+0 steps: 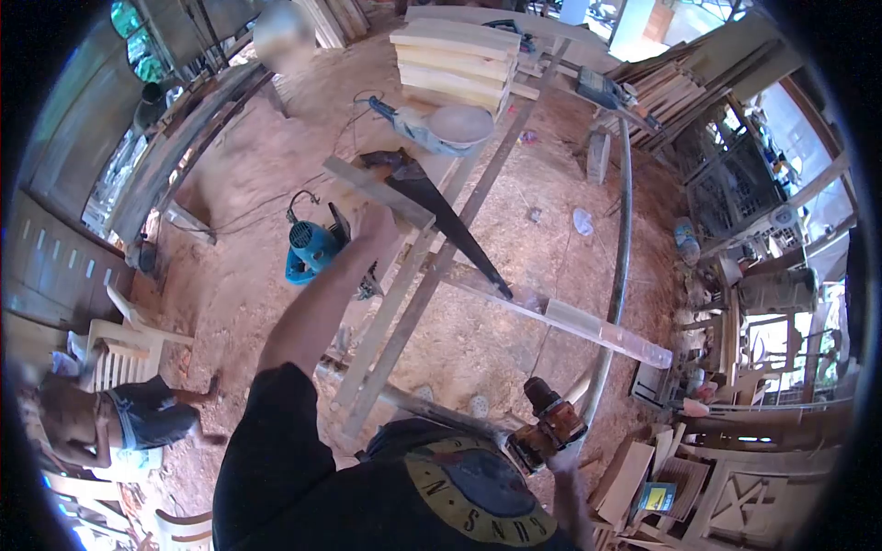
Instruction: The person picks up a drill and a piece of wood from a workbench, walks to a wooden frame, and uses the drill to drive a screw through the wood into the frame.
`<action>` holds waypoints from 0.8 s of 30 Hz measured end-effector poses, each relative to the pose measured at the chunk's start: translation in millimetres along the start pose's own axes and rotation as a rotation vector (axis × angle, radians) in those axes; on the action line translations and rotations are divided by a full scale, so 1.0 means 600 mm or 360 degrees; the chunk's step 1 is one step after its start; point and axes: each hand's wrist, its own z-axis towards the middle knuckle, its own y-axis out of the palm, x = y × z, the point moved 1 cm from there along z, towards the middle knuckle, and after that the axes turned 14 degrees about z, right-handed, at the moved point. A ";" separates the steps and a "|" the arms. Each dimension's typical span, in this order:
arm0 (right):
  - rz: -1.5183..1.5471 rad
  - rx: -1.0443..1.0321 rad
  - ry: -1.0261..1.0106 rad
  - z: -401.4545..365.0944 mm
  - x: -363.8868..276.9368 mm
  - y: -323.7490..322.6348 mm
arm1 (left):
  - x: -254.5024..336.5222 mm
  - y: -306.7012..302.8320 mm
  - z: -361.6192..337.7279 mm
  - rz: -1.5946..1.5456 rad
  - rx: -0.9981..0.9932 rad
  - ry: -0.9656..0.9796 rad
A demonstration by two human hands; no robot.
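Note:
My left hand (374, 226) is stretched forward, closed at the edge of a short wooden board (378, 191); its fingertips are partly hidden. Just past that board lies a handsaw (446, 225), its dark blade pointing toward me and to the right. A teal corded circular saw (314, 246) sits to the left of my left hand. Down by my body on the right, my right hand (555, 455) grips a cordless drill (555, 415) with a dark chuck. A long narrow plank (574, 323) extends rightward from below the saw's tip.
Long wooden rails (413, 303) run away from me toward stacked thick planks (455, 64). Nearby is a power tool with a round pale disc (459, 124). A metal pipe (625, 220) curves along the right. A person (138, 413) sits at left; sawdust covers the floor (248, 321).

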 end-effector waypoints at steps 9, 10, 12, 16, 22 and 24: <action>-0.0548 0.0055 -0.0314 -0.012 0.053 -0.016 | -0.009 0.219 0.158 0.0518 -0.0051 0.0047; -0.0695 0.0055 -0.0463 -0.013 0.071 -0.024 | -0.006 0.212 0.151 0.0556 -0.0075 0.0028; -0.0485 0.0066 -0.0310 -0.024 0.091 -0.031 | 0.002 0.202 0.134 0.0657 -0.0223 0.0019; -0.0092 0.0173 0.0127 -0.064 0.148 -0.064 | 0.025 0.175 0.118 0.0703 -0.0622 0.0008; -0.0480 -0.0002 -0.0174 -0.027 0.097 -0.053 | 0.028 0.132 0.112 0.0558 -0.0645 -0.0006; -0.0618 -0.0100 -0.0226 -0.031 0.108 -0.067 | 0.025 0.169 0.133 0.0427 -0.0640 -0.0085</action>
